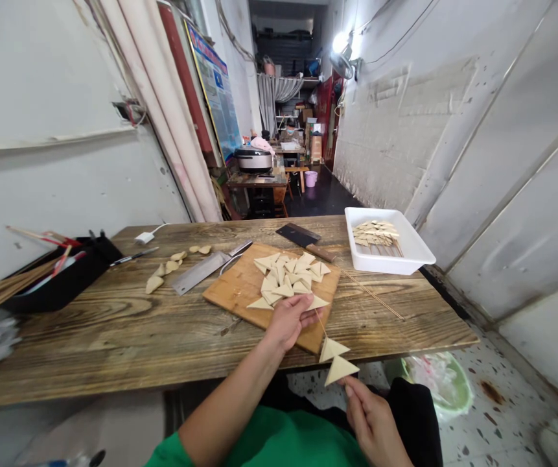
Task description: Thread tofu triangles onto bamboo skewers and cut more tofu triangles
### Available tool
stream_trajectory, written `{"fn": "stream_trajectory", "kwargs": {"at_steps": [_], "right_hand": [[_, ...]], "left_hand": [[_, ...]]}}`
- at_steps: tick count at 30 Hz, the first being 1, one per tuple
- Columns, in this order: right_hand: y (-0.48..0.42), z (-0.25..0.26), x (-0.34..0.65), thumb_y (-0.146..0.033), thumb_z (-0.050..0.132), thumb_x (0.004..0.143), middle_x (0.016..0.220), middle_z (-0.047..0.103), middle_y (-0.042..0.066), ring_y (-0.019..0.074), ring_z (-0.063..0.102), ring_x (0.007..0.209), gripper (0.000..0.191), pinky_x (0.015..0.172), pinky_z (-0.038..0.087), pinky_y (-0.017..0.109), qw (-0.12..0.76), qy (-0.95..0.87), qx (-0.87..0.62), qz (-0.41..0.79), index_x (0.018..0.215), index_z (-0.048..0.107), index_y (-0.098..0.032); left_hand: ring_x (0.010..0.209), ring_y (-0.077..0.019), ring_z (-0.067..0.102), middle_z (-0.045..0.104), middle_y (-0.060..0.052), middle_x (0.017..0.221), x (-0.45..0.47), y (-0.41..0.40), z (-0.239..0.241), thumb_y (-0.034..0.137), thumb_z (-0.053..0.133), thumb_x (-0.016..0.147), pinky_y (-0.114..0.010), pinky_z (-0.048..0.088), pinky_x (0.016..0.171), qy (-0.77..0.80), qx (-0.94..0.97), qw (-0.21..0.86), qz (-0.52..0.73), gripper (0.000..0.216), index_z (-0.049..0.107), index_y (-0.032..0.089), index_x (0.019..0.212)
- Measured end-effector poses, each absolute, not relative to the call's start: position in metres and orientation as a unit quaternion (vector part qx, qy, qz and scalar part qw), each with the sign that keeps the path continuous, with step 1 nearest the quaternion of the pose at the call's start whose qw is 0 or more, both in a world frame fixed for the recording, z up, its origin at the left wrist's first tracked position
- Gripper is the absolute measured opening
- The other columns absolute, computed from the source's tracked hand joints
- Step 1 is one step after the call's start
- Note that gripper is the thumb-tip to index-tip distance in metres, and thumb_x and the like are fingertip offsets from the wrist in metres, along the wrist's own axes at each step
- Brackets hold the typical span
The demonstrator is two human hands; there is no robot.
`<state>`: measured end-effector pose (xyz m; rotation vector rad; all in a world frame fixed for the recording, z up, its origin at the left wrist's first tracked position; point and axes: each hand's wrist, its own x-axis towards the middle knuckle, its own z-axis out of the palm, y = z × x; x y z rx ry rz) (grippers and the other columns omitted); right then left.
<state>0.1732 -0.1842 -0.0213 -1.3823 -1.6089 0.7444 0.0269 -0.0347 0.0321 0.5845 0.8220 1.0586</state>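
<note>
My right hand [369, 415] is closed round the lower end of a thin wooden skewer [321, 324]. Two pale triangular pieces, which look like tofu, are threaded on it, the lower piece [341, 370] just above my fingers. At the skewer's upper end, my left hand [291, 321] pinches another pale triangle [317, 302], over the near right part of the wooden cutting board [240, 299]. Whether the tip has entered that triangle is hidden by my fingers. A heap of similar triangles [286, 272] lies on the board, just beyond my left hand.
A cleaver [302, 237] and a metal knife [201, 272] lie by the board. Loose skewers [376, 295] lie to the right, near a white tub [390, 263] holding filled skewers. Left are pale offcuts [155, 284] and a black box [59, 285]. A green bin [461, 389] stands below.
</note>
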Motion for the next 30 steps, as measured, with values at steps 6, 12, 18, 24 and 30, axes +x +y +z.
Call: {"fn": "stream_trajectory", "kwargs": {"at_steps": [6, 12, 18, 24, 30], "right_hand": [[-0.185, -0.03, 0.173, -0.038, 0.032, 0.092, 0.053, 0.048, -0.002, 0.0102, 0.044, 0.042, 0.036, 0.039, 0.035, 0.017, 0.432, -0.629, -0.555, 0.33, 0.1, 0.058, -0.014], [-0.184, -0.035, 0.172, -0.036, 0.033, 0.092, 0.051, 0.043, -0.004, 0.0102, 0.042, 0.041, 0.033, 0.039, 0.034, 0.018, 0.444, -0.616, -0.548, 0.352, 0.101, 0.056, -0.015], [-0.185, -0.038, 0.171, -0.038, 0.034, 0.092, 0.05, 0.048, -0.003, 0.0114, 0.047, 0.042, 0.034, 0.04, 0.037, 0.018, 0.451, -0.614, -0.56, 0.325, 0.102, 0.058, -0.015], [-0.182, -0.033, 0.17, -0.034, 0.032, 0.092, 0.051, 0.051, -0.002, 0.0114, 0.05, 0.042, 0.033, 0.042, 0.04, 0.018, 0.447, -0.64, -0.561, 0.273, 0.103, 0.058, -0.015], [-0.179, -0.027, 0.168, -0.031, 0.032, 0.092, 0.05, 0.052, -0.002, 0.0119, 0.051, 0.04, 0.032, 0.041, 0.041, 0.019, 0.441, -0.659, -0.564, 0.232, 0.103, 0.058, -0.014]], "left_hand": [[0.074, -0.0205, 0.067, 0.068, -0.012, 0.081, 0.03, -0.039, 0.037, 0.016, 0.065, 0.074, -0.032, 0.054, 0.072, 0.369, 0.257, 0.761, 0.468, 0.01, 0.063, 0.007, 0.077], [0.077, -0.0216, 0.067, 0.068, -0.014, 0.084, 0.033, -0.044, 0.039, 0.016, 0.064, 0.075, -0.033, 0.054, 0.074, 0.368, 0.246, 0.767, 0.465, 0.009, 0.062, 0.007, 0.077], [0.077, -0.0211, 0.067, 0.068, -0.013, 0.084, 0.036, -0.047, 0.033, 0.021, 0.068, 0.072, -0.032, 0.052, 0.077, 0.379, 0.254, 0.76, 0.462, 0.016, 0.063, 0.007, 0.08], [0.078, -0.0205, 0.067, 0.068, -0.013, 0.086, 0.039, -0.05, 0.032, 0.02, 0.069, 0.071, -0.032, 0.051, 0.079, 0.381, 0.243, 0.761, 0.466, 0.015, 0.063, 0.008, 0.078], [0.076, -0.0201, 0.067, 0.068, -0.012, 0.084, 0.041, -0.05, 0.033, 0.02, 0.07, 0.07, -0.031, 0.052, 0.077, 0.379, 0.234, 0.764, 0.466, 0.016, 0.063, 0.008, 0.077]]}}
